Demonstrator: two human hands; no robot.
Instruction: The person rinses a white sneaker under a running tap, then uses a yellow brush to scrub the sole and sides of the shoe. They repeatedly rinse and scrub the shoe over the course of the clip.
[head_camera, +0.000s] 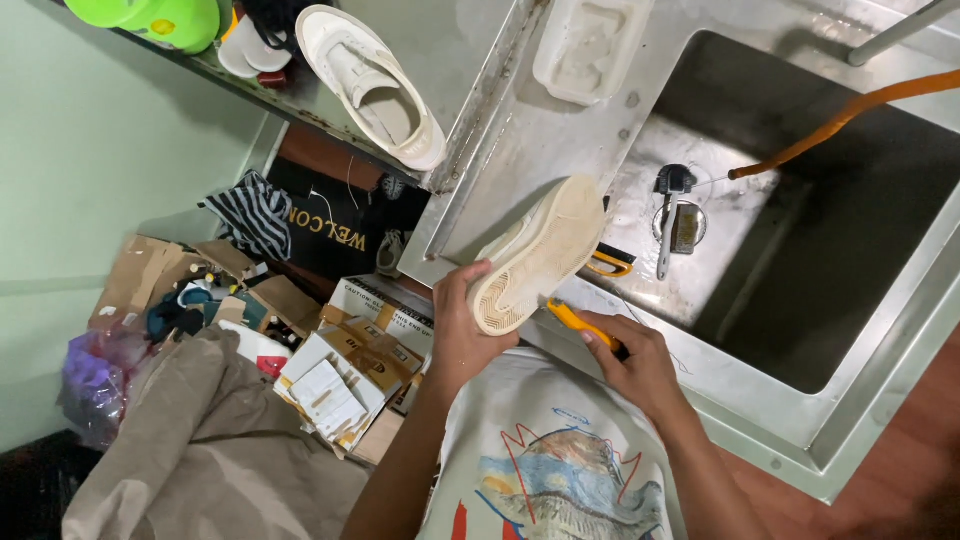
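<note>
Shoe (535, 255) sole-up above cardboard boxes (345, 365) left.

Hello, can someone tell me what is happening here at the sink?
A person stands at a steel sink. The left hand holds a cream shoe sole up, over the sink's edge. The right hand grips a yellow-handled tool against the shoe's sole. A second shoe lies on the counter, and an orange hose reaches into the basin.

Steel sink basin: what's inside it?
Inside the stainless steel sink basin: an orange hose spraying water, and a grey-handled tool lying over the round drain. The held cream shoe covers the basin's near-left corner.
</note>
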